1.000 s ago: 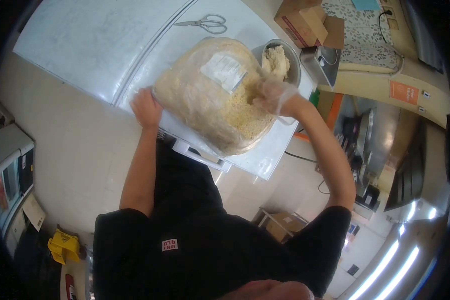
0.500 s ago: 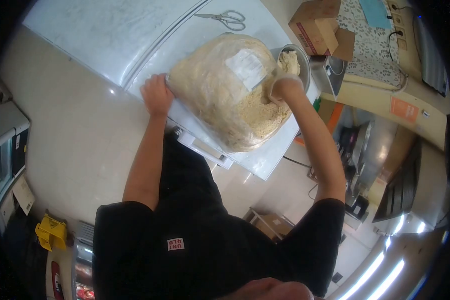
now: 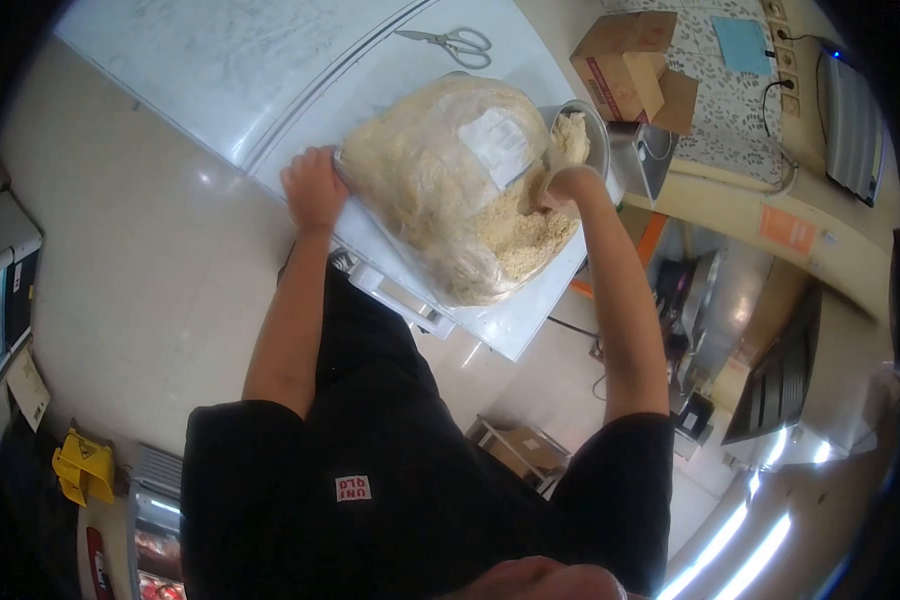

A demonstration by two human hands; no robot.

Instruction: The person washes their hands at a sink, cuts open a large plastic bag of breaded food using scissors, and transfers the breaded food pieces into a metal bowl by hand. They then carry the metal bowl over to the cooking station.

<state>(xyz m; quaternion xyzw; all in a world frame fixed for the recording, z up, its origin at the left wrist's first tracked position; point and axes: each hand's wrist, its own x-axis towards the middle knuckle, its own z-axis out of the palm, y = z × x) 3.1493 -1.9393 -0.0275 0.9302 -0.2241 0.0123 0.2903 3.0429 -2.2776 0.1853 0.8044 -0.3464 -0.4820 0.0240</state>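
Note:
A large clear plastic bag [image 3: 410, 170] full of pale yellow crumbly stuff lies on the white freezer lid [image 3: 370, 72], a white label on its top. My left hand [image 3: 315, 188] rests at the bag's left corner, by the lid's edge; its fingers look curled, and what they grip is too small to tell. In a clear glove, my right hand [image 3: 567, 186] reaches into the bag's open right side, its fingers partly sunk in the crumbly stuff [image 3: 515, 232]. Behind it stands a metal bowl [image 3: 600, 135] holding a pale lump [image 3: 571, 138].
Scissors [image 3: 453, 42] lie on the lid beyond the bag. An open cardboard box [image 3: 625, 60] stands at the back right, near a metal container [image 3: 647, 155]. A white handle [image 3: 400, 299] juts from the freezer's front. A yellow bucket [image 3: 83, 465] is at the lower left.
My right hand has moved from beside the bowl down into the crumbly stuff in the bag. My left hand stays at the bag's corner. The view has shifted a little.

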